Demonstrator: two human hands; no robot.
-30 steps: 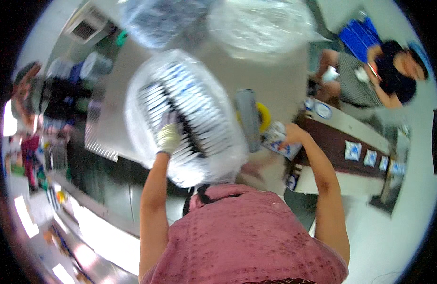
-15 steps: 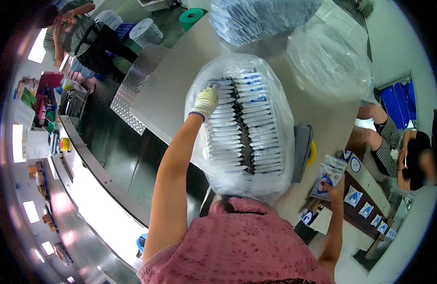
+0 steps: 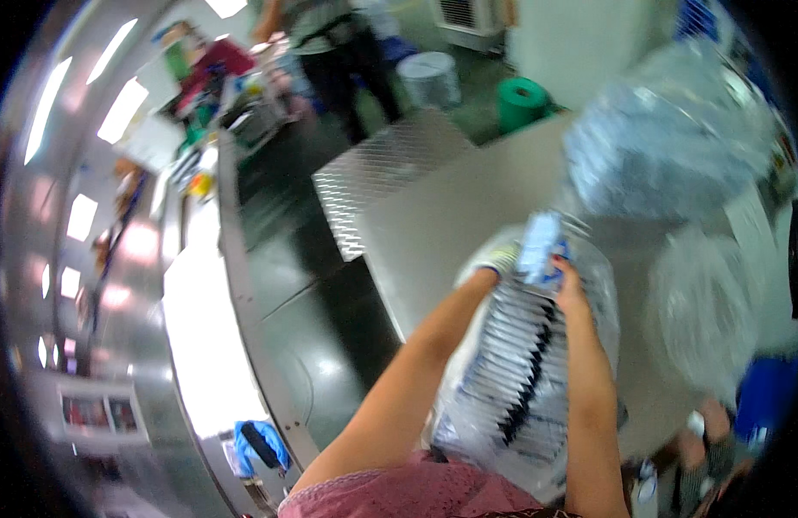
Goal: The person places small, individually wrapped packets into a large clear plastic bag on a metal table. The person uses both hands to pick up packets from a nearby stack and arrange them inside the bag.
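A large clear plastic bag [image 3: 602, 302] stands in front of me on a metal table, filled with rows of flat silvery packets [image 3: 520, 350] divided by a dark zigzag gap. Over the bag's far end, my right hand [image 3: 570, 285] grips a few blue-and-white packets [image 3: 539, 242]. My left hand [image 3: 501, 259], in a pale striped glove, is beside those packets at the bag's left rim. Its fingers are blurred and partly hidden, so I cannot tell whether they hold anything.
Another full bag [image 3: 667, 147] and a crumpled clear bag [image 3: 706, 302] lie on the table [image 3: 442, 224] to the right. A tread-plate ledge [image 3: 390, 173] extends at the left. Beyond stand a green roll [image 3: 522, 104], a white bucket [image 3: 429, 79] and a person [image 3: 326, 60]; another sits lower right.
My right hand has brought the packets from the conveyor at right to the bag's far end, beside my left hand. The view has swung left and is blurred.
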